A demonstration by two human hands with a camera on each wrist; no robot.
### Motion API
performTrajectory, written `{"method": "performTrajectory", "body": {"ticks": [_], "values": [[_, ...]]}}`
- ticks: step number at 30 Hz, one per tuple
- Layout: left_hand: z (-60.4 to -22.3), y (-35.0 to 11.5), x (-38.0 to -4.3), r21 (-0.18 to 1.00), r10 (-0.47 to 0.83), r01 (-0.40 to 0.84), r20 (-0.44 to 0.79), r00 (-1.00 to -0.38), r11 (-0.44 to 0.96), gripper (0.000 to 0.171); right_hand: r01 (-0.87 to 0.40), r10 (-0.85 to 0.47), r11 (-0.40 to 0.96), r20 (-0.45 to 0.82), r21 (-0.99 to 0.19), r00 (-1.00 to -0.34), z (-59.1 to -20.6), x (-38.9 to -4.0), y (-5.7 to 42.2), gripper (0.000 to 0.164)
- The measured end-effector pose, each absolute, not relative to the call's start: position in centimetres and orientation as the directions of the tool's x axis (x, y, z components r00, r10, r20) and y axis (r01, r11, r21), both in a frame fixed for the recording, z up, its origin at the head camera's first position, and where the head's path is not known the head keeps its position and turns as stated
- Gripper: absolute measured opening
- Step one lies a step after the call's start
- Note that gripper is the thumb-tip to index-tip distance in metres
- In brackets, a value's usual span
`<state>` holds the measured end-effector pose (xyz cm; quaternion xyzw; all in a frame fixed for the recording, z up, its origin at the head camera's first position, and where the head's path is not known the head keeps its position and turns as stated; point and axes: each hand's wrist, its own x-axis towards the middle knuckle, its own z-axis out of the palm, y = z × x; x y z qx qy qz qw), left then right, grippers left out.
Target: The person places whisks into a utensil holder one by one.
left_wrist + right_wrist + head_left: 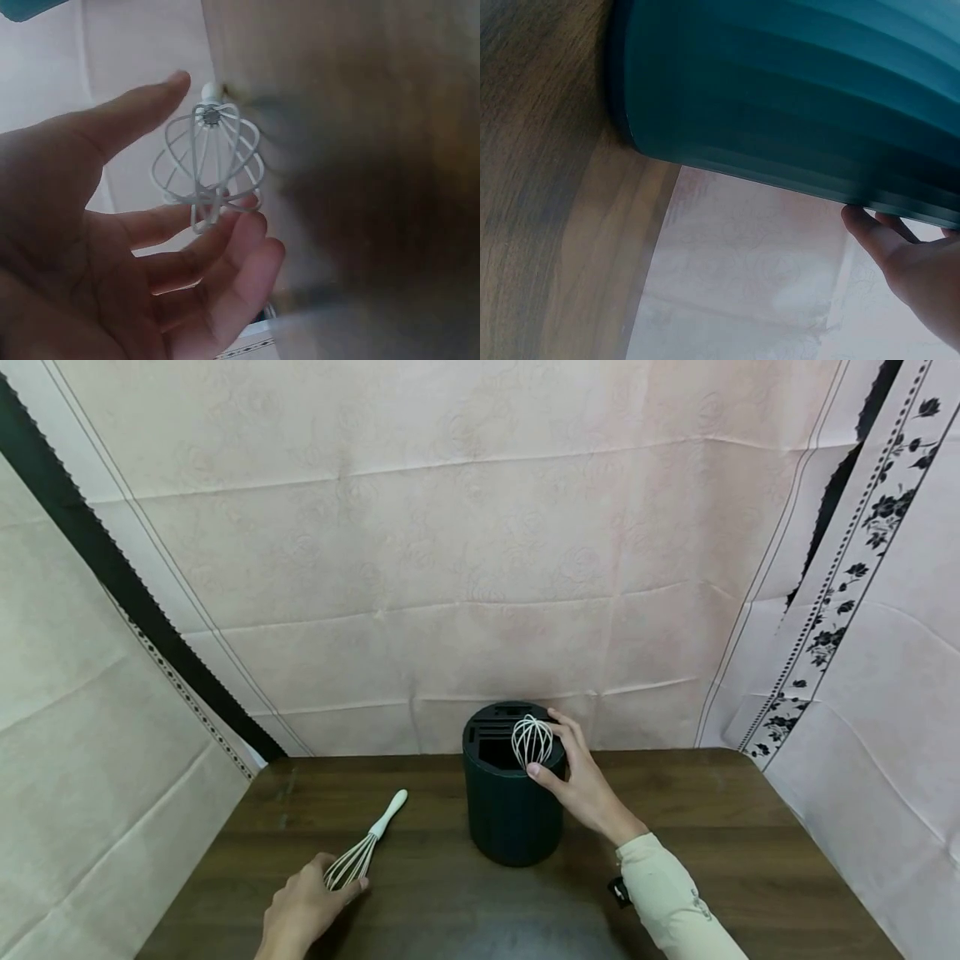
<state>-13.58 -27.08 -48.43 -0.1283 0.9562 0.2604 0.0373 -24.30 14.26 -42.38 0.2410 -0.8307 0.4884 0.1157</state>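
My left hand (311,897) is down at the wooden table with fingers loosely bent around the wire head of a white whisk (358,852). In the left wrist view the thumb stands away from the wires, and fingertips (259,225) are right at the rounded end of the whisk. Its handle points to the back right. My right hand (577,777) grips the rim of a dark green utensil holder (513,822), thumb in front and fingers on the right side. A second white whisk (531,742) stands wires-up in the holder, beside that thumb and those fingers.
The brown wooden table (427,910) ends at a pale cloth backdrop (450,552) just behind the holder. Cloth panels with dark trim flank the table on both sides. The holder's top has slots (498,724) at the back and a larger opening in front.
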Motion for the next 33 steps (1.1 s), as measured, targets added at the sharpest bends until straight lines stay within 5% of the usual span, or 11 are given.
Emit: {"method": "performTrajectory", "body": {"ticks": [11, 23, 33], "values": [[-48.9, -27.5, -14.4, 0.523, -0.205, -0.216, -0.080, -0.976, 0.825, 0.066, -0.509, -0.283, 0.406, 0.425, -0.759, -0.860, -42.4, -24.5, 14.4, 0.065], [-49.0, -29.4, -16.0, 0.638, -0.096, -0.133, -0.092, -0.991, 0.759, 0.068, -0.509, -0.287, 0.398, 0.424, -0.763, -0.859, -42.5, -24.3, 14.3, 0.065], [-48.5, -30.5, -17.1, 0.689, -0.041, -0.092, -0.091, -0.995, 0.719, 0.053, -0.518, -0.297, 0.384, 0.429, -0.764, -0.853, -42.5, -24.4, 14.3, 0.064]]}}
